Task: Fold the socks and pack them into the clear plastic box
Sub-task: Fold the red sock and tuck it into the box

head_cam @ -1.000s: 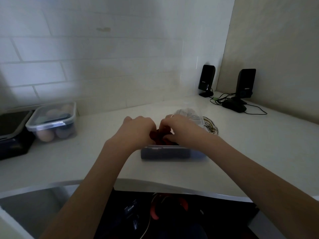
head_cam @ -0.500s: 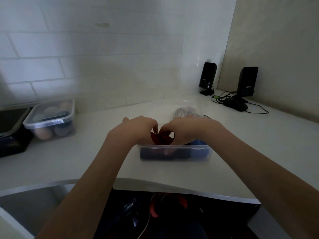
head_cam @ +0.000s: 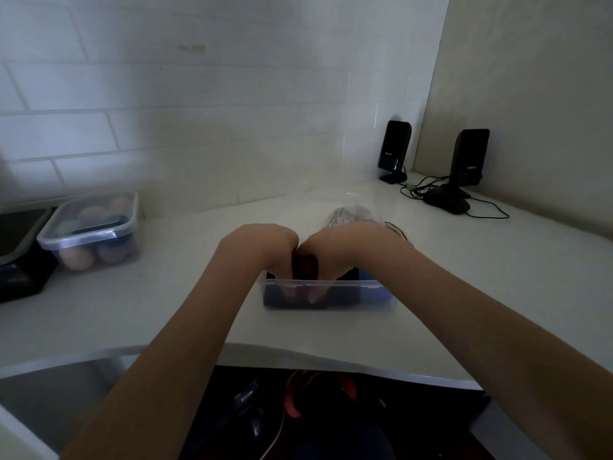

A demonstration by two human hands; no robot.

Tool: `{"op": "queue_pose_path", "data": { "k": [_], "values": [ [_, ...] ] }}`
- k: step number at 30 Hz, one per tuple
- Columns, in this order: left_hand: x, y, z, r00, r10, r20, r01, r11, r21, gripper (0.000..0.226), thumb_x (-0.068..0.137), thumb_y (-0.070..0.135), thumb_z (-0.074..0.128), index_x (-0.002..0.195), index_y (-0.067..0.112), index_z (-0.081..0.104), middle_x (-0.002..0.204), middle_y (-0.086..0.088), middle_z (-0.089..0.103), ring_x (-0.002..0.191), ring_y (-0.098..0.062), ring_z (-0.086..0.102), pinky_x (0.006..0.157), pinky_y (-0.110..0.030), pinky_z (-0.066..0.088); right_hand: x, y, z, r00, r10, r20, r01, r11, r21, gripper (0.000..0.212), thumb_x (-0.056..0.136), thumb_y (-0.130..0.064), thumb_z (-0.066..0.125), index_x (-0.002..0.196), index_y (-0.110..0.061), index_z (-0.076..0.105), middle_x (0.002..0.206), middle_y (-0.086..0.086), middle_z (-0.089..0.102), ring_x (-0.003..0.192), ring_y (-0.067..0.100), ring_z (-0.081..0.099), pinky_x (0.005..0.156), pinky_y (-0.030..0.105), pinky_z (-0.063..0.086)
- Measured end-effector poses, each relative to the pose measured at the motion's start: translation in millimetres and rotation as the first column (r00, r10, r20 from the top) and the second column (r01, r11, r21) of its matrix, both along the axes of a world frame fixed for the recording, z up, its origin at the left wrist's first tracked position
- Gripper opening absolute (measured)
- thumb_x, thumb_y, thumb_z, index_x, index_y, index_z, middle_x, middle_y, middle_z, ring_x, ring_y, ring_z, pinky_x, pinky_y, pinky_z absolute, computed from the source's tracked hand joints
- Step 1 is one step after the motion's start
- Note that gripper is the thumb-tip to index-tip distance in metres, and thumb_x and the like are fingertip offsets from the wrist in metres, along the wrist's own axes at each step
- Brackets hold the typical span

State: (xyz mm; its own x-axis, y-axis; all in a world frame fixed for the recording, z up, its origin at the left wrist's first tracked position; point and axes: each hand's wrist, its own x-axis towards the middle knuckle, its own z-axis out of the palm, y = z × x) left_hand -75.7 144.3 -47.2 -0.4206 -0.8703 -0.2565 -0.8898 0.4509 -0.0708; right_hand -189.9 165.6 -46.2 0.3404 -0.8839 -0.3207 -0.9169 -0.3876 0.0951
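A clear plastic box (head_cam: 371, 295) sits on the white counter (head_cam: 159, 313) near its front edge, with dark and blue folded socks showing through its wall. My left hand (head_cam: 262, 249) and my right hand (head_cam: 338, 249) are side by side, fingers reaching down inside the box. Between them they press a dark red sock (head_cam: 306, 265) into the box; fingertips show through the front wall. A pale patterned bundle, maybe another sock (head_cam: 351, 214), lies just behind my right hand.
A lidded clear container (head_cam: 89, 232) with rounded items stands at the left, beside a black device (head_cam: 16, 250). Two black speakers (head_cam: 394, 151) (head_cam: 467, 159) with cables stand in the far right corner. The counter's curved front edge is close below the box.
Both hands have moved down from above the box into it, carrying the red sock with them. The sock is now mostly hidden between the hands.
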Motion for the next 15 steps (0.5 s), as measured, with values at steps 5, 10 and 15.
{"op": "queue_pose_path", "data": {
  "k": [5, 10, 15],
  "values": [
    [1.6, -0.4, 0.7, 1.0, 0.011, -0.016, -0.01, 1.0, 0.027, 0.048, 0.072, 0.041, 0.074, 0.112, 0.017, 0.063, 0.103, -0.003, 0.066, 0.089, -0.02, 0.059, 0.072, -0.028, 0.045, -8.0, 4.9, 0.6, 0.995, -0.029, 0.1, 0.03, 1.0, -0.01, 0.058, 0.07, -0.055, 0.071, 0.12, -0.029, 0.058, 0.106, -0.007, 0.061, 0.093, 0.016, 0.053, 0.09, 0.033, 0.047],
    [0.8, 0.2, -0.2, 1.0, 0.009, 0.0, -0.009, 0.998, 0.056, 0.043, 0.075, 0.043, 0.07, 0.107, 0.017, 0.062, 0.083, 0.002, 0.059, 0.067, -0.011, 0.051, 0.062, -0.023, 0.04, -16.9, 10.8, 2.5, 0.968, -0.038, 0.249, 0.056, 0.996, -0.063, 0.062, 0.069, -0.05, 0.075, 0.124, -0.03, 0.054, 0.12, -0.007, 0.061, 0.105, 0.016, 0.055, 0.096, 0.036, 0.046],
    [1.6, 0.3, 0.6, 0.999, 0.032, -0.033, -0.03, 0.996, 0.084, 0.043, 0.077, 0.038, 0.07, 0.111, 0.015, 0.059, 0.087, 0.001, 0.058, 0.077, -0.015, 0.053, 0.071, -0.027, 0.042, -27.9, 19.4, 14.0, 0.924, -0.011, 0.382, 0.068, 0.989, -0.135, 0.053, 0.069, -0.047, 0.075, 0.116, -0.034, 0.054, 0.111, -0.012, 0.061, 0.088, 0.008, 0.056, 0.071, 0.023, 0.048]
  ]
}}
